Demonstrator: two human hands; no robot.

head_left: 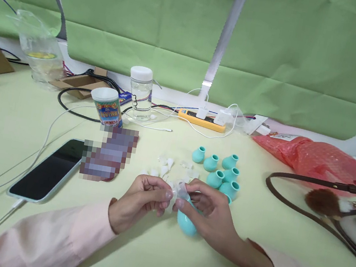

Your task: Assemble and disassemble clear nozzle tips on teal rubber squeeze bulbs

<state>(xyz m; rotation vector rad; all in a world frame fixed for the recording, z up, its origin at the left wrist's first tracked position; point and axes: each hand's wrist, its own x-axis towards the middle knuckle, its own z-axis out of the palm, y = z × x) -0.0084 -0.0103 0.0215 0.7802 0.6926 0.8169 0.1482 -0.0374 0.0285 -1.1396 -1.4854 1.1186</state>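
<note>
My right hand [218, 220] is closed around a teal rubber bulb [186, 224], its rounded end pointing down toward the table. At the bulb's upper end is a clear plastic piece [183, 191], partly hidden by my fingers. My left hand [139, 200] pinches a small translucent white piece [172, 198] against that end; its exact shape is hard to make out. Just beyond my fingers lie several small white and clear plastic pieces [166, 168]. Behind my right hand stand several more teal bulbs [215, 179] with their open necks upward.
On the left lie a charging phone [51, 169] and a blurred-out flat object [109, 154]. Behind them stand a printed paper tub [107, 108] and a lidded water jar [140, 95]. A yellow power strip [200, 120], red bubble wrap [316, 161] and a brown bag strap [293, 176] lie farther right.
</note>
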